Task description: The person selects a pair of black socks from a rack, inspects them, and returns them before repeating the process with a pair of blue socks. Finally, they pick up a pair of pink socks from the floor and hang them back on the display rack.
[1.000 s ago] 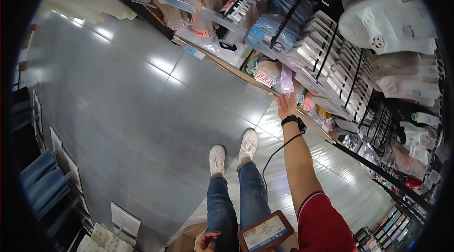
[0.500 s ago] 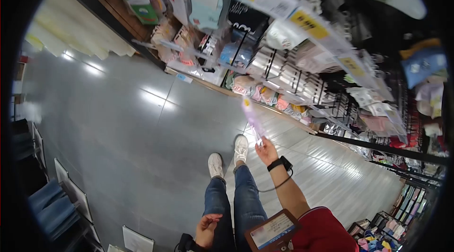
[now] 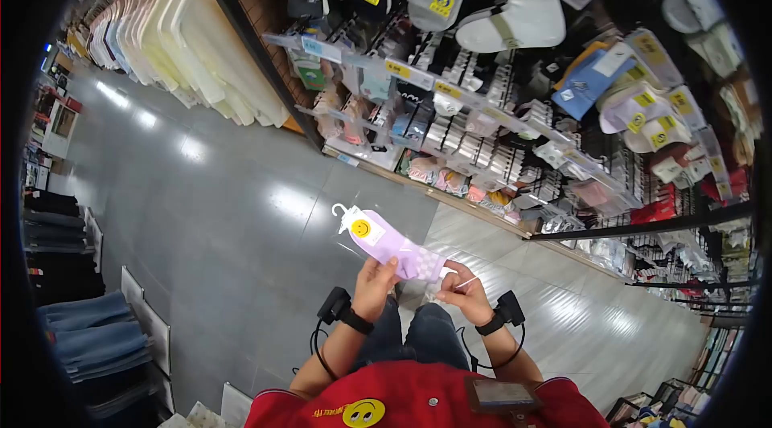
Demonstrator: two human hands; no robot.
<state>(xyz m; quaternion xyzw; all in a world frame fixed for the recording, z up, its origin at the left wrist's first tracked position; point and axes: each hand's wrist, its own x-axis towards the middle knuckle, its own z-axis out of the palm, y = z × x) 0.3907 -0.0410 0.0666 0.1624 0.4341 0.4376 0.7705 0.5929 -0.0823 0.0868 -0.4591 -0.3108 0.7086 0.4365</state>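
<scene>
A pair of lilac socks [image 3: 384, 245] with a paler checked part hangs in front of me, in clear wrapping. Its white hook and a card with a yellow smiley point up and left. My left hand [image 3: 373, 290] grips the lower edge of the socks, thumb on top. At the cuff end, my right hand [image 3: 468, 294] is closed on the packaging. A thin white strip sticks out past its fingers; I cannot make out what that is.
Sock racks [image 3: 482, 118] with price strips fill the upper right. Pale garments [image 3: 201, 50] hang at upper left. Folded jeans [image 3: 92, 319] are stacked on the left. Grey tiled floor [image 3: 233, 267] meets a lighter plank-like floor [image 3: 555, 299].
The socks were in my right hand alone, held out near the lower rack. Now they are closer to my body, and my left hand has come up and taken hold too. My view has tilted up.
</scene>
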